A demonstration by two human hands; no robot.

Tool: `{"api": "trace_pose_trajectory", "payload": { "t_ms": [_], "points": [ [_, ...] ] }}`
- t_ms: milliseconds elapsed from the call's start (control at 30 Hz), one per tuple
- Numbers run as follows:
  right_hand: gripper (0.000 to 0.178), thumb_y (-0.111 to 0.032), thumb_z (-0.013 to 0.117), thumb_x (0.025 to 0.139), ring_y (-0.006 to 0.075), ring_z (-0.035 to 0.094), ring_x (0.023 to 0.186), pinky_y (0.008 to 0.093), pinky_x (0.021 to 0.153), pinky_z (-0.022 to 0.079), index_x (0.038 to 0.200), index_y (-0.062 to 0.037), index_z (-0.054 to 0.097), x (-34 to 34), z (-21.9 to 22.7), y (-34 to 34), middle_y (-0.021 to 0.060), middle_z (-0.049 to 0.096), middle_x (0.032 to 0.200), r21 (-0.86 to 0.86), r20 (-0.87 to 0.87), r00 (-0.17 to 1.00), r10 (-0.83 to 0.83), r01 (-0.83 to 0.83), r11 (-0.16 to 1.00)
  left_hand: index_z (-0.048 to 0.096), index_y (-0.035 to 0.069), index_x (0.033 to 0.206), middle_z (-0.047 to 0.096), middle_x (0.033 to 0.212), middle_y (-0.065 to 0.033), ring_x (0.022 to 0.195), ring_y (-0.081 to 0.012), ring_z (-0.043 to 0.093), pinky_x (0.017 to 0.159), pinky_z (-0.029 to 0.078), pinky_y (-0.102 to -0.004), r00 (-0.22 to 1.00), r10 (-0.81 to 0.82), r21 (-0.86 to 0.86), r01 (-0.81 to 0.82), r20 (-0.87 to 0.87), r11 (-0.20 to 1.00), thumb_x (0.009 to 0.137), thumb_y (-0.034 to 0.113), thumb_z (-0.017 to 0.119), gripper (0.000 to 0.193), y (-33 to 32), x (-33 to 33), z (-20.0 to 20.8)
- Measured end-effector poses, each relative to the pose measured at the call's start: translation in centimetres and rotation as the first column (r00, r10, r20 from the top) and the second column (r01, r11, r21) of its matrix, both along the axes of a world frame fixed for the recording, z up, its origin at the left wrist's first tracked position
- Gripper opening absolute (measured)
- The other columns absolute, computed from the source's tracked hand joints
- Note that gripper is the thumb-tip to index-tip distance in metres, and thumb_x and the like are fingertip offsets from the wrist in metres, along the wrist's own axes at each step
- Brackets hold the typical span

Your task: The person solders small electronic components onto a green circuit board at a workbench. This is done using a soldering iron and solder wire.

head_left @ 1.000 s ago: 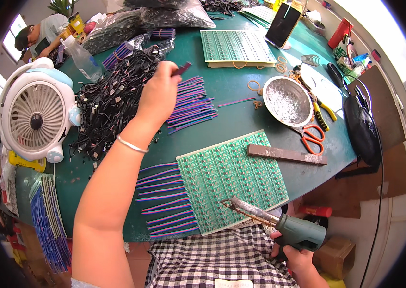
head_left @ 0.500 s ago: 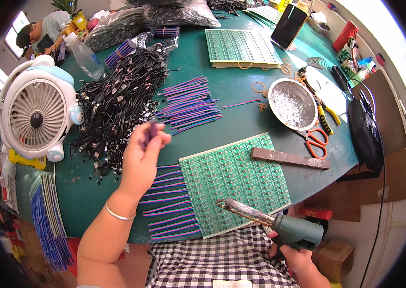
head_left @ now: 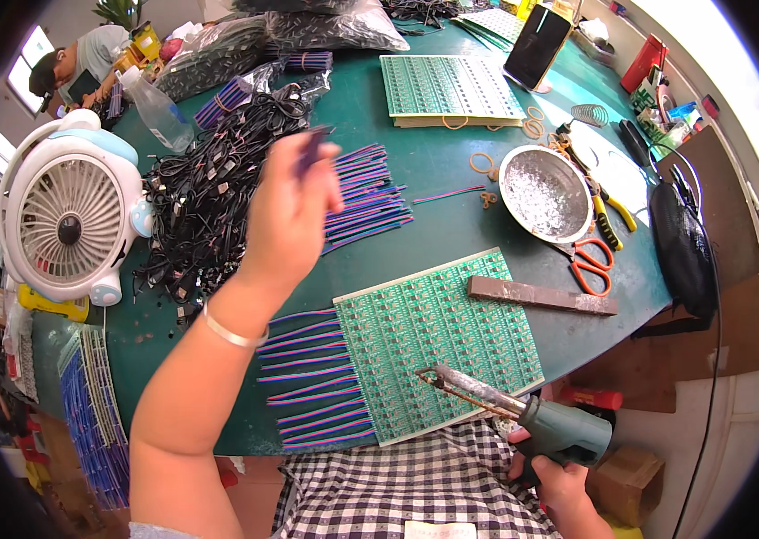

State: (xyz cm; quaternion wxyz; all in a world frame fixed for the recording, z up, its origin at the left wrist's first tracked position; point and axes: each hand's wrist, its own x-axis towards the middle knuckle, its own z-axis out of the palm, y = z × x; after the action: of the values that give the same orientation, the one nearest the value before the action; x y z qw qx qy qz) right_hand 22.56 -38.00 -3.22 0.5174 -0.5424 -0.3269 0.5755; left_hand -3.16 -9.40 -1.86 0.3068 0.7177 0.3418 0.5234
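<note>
My left hand (head_left: 291,207) is raised over the near edge of a pile of ribbon wire lengths (head_left: 366,193), its fingers closed round a small dark purple piece (head_left: 311,151) whose kind I cannot make out. Low on the right, my right hand (head_left: 555,481) grips a green-bodied soldering gun (head_left: 568,431). The gun's tip reaches over a green circuit board panel (head_left: 438,350); whether it touches is unclear. Striped ribbon wires (head_left: 312,371) stick out in a row from the panel's left edge. A brown bar (head_left: 541,296) lies across the panel's upper right part.
Black cables (head_left: 209,198) lie heaped left of the wires, beside a white fan (head_left: 70,220). To the right are a metal bowl (head_left: 546,193) of silvery bits, orange-handled scissors (head_left: 591,268) and pliers (head_left: 608,216). More circuit panels (head_left: 451,85) and a phone (head_left: 537,45) stand behind.
My left hand has moved up and away, from beside the panel to the wire pile, the dark purple piece still in its fingers. The soldering gun has shifted slightly right.
</note>
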Motion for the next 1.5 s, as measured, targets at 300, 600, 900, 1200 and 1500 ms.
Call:
{"api": "trace_pose_trajectory", "payload": {
  "t_ms": [300, 600, 900, 1200, 1500],
  "points": [
    [0.051, 0.004, 0.056, 0.076, 0.0204, 0.063, 0.073, 0.0301, 0.064, 0.053, 0.124, 0.0062, 0.039, 0.1, 0.1, 0.8, 0.0219, 0.059, 0.107, 0.021, -0.143, 0.987, 0.071, -0.069, 0.997, 0.051, 0.003, 0.104, 0.059, 0.091, -0.0071, 0.084, -0.0140, 0.056, 0.079, 0.046, -0.0288, 0.944, 0.153, -0.343, -0.046, 0.291, 0.938, 0.096, 0.014, 0.042, 0.017, -6.6, -4.4, -3.9],
    [0.059, -0.021, 0.065, 0.077, 0.0229, 0.060, 0.060, 0.0322, 0.052, 0.051, 0.124, 0.0010, 0.038, -0.6, 0.2, 0.1, 0.0190, 0.061, 0.099, -0.041, -0.018, 1.000, 0.023, -0.024, 0.999, 0.039, 0.002, 0.125, 0.060, 0.086, -0.0087, 0.068, -0.0143, 0.058, 0.064, 0.050, -0.0262, 0.851, 0.249, -0.654, 0.138, 0.463, 0.743, 0.095, 0.015, 0.042, 0.033, -5.4, -5.4, -0.7],
    [0.055, -0.017, 0.064, 0.075, 0.0228, 0.060, 0.059, 0.0312, 0.052, 0.051, 0.121, 0.0036, 0.043, 0.1, 0.8, -1.0, 0.0185, 0.062, 0.096, -0.061, -0.021, 0.999, 0.045, -0.046, 0.997, 0.038, 0.003, 0.109, 0.063, 0.081, -0.0143, 0.064, -0.0141, 0.061, 0.053, 0.049, -0.0227, 0.892, -0.231, -0.920, 0.391, 0.388, -0.036, 0.096, 0.024, 0.041, 0.025, -15.3, -4.7, 2.4],
    [0.055, -0.014, 0.062, 0.075, 0.0237, 0.061, 0.061, 0.0331, 0.055, 0.052, 0.122, 0.0051, 0.041, 0.8, 0.6, -2.4, 0.0193, 0.062, 0.097, -0.076, -0.016, 0.994, 0.104, -0.105, 0.992, 0.055, 0.005, 0.096, 0.058, 0.074, -0.0004, 0.057, -0.0033, 0.050, 0.045, 0.041, -0.0195, 0.927, -0.238, -0.956, 0.270, 0.290, -0.112, 0.089, 0.020, 0.057, 0.016, -18.1, -3.8, 1.6],
    [0.043, -0.013, 0.064, 0.075, 0.0223, 0.062, 0.064, 0.0321, 0.058, 0.052, 0.111, 0.0069, 0.052, 1.3, 0.9, -3.6, 0.0188, 0.062, 0.097, -0.095, -0.040, 0.991, 0.130, -0.133, 0.987, 0.064, 0.006, 0.086, 0.058, 0.078, -0.0054, 0.059, -0.0206, 0.056, 0.048, 0.046, -0.0299, 0.763, -0.188, 0.032, 0.263, -0.619, 0.964, 0.066, 0.007, 0.064, 0.020, -19.8, -3.5, -0.4]
  ]
}}
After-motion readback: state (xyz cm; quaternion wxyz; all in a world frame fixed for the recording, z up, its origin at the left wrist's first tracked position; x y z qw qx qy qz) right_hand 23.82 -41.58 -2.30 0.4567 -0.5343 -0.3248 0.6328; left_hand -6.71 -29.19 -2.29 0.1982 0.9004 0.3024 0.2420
